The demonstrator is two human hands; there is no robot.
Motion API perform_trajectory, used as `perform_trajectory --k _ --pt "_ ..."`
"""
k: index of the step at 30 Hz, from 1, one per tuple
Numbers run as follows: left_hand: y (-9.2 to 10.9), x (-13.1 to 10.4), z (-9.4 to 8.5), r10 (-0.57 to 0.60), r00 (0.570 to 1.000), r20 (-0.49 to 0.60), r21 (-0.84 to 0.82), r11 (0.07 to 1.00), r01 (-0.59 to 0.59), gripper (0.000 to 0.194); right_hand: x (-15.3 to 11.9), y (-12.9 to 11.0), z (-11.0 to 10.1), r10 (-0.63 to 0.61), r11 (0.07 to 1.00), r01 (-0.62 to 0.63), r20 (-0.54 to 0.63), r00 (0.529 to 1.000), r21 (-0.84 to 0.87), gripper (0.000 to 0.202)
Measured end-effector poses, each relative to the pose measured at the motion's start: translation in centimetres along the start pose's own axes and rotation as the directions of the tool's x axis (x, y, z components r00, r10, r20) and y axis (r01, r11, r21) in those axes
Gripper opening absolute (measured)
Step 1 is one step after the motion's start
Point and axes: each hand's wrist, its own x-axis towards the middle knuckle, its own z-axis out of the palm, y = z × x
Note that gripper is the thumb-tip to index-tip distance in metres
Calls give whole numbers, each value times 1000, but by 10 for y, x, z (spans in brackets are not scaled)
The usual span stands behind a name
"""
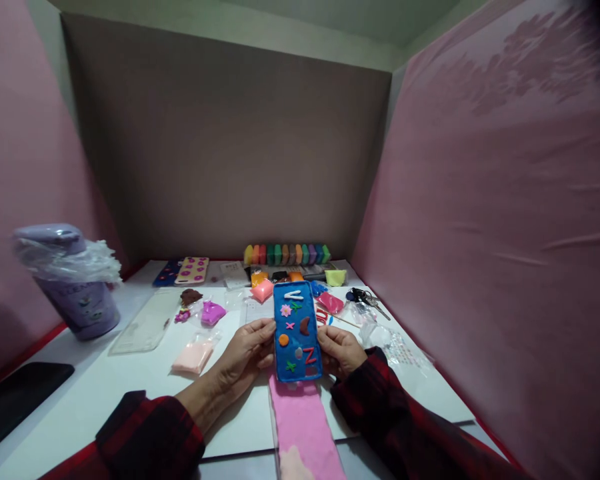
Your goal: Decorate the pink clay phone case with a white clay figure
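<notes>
A blue clay-covered phone case is held up in front of me, decorated with small coloured shapes: a pink flower, an orange dot, a brown crescent and letter-like strips. My left hand pinches its left edge between thumb and fingers. On the opposite edge, my right hand grips it the same way. Below the case lies a flat pink clay-covered piece, with a paler patch at its near end; its far end is hidden behind the blue case.
Left of my hands are a clear phone case, purple clay and a peach clay packet. A purple tumbler stands far left. Coloured clay blocks line the back. Keys and a bead sheet lie right.
</notes>
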Motion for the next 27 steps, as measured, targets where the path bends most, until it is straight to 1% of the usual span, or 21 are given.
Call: perform_trajectory --k 7,14,17,22,27 --pt "2 -3 2 -8 1000 1 -38 999 8 26 0 0 1 -21 1000 21 -8 1000 -1 46" --pt "2 -3 1 11 1000 7 -61 998 -11 25 3 -5 5 -54 998 55 -26 998 22 53" --pt "2 -4 2 21 1000 5 -52 998 -20 25 3 -4 5 -46 999 47 -30 998 16 52" --pt "2 -3 4 21 1000 17 -28 999 -21 23 1 -2 4 -44 999 44 -24 999 -13 44" --pt "0 -2 2 34 999 -3 -10 999 -34 31 2 -2 2 -54 998 55 8 998 -30 46"
